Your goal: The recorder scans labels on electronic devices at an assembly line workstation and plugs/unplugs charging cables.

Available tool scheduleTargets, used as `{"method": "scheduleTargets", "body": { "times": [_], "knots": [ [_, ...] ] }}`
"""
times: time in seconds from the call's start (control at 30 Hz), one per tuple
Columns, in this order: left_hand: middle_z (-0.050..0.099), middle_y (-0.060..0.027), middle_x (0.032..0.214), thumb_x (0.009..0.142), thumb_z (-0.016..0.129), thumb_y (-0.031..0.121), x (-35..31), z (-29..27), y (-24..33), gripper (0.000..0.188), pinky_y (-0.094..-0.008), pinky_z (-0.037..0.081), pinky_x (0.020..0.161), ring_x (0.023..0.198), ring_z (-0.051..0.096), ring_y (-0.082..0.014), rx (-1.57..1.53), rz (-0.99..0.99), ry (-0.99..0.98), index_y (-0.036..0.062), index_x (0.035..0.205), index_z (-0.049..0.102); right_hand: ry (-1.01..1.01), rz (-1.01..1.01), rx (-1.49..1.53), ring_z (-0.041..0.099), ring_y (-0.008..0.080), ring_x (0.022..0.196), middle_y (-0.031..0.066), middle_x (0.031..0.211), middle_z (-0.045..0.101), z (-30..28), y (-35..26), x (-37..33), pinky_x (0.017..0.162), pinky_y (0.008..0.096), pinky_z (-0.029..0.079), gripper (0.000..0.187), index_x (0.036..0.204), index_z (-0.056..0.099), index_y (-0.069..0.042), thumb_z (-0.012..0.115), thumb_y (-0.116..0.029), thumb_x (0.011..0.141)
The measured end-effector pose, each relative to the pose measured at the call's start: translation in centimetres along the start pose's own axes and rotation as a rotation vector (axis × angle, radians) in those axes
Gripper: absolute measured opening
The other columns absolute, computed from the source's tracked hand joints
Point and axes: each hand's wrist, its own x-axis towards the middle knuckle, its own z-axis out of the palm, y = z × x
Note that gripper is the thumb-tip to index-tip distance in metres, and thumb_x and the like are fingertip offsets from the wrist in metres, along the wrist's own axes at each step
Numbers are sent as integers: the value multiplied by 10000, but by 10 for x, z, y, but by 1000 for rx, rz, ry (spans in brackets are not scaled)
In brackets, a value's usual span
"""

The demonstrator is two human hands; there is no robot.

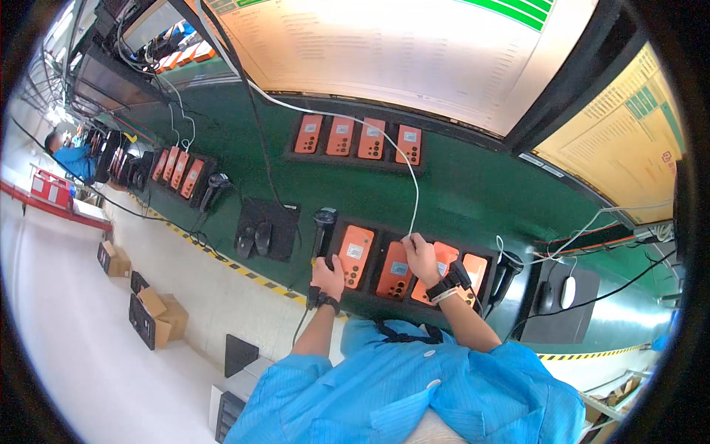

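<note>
My right hand (421,259) is closed in a pinch on the end of a white cable (416,196), above the second handset from the left. That orange handset (395,268) lies in a black foam tray (374,244), which holds several orange handsets with white labels. My left hand (327,275) is closed at the tray's left end, beside the leftmost orange handset (356,255). A black barcode scanner (323,220) reaches down to its fingers; what they grip, if anything, is hidden. My right wrist and forearm partly cover the handsets on the right.
Behind is another tray with several orange handsets (339,136), below a large monitor (384,52). To the right are a second scanner (507,274) and a white mouse (568,292). Further left lie more handsets (177,169) and a black mouse pad (268,229). A person (74,157) works far left.
</note>
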Motion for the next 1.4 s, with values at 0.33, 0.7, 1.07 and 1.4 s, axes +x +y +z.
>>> {"method": "scheduleTargets", "body": {
  "times": [0.33,0.7,1.07,1.4],
  "knots": [
    [644,-255,1084,984,490,457,1,-5,4,490,-517,496,825,982,629,-438,-9,-35,-45,-4,1124,577,-189,-215,-22,627,422,1004,227,1040,673,36,-67,82,859,467,509,258,1022,652,-14,557,-249,973],
    [631,-245,1067,941,548,450,3,-5,-1,459,-538,508,842,995,629,-456,-45,-68,-66,26,1115,583,136,547,75,475,364,1291,210,1425,479,-18,99,250,1035,454,405,781,1380,438,-3,779,-404,804],
    [601,-267,1113,1004,460,419,4,-1,-3,447,-539,504,809,1009,598,-462,55,38,-73,-9,1099,543,-214,507,1216,575,229,879,86,966,562,-12,25,169,928,497,529,76,936,592,-3,579,-48,875],
    [459,-215,1382,1021,509,312,-16,20,21,449,-506,375,1088,1233,480,-371,-204,501,75,33,1371,469,190,566,1199,476,145,628,-22,726,448,-164,5,-32,657,325,491,219,882,469,-81,471,56,712]
  ]
}}
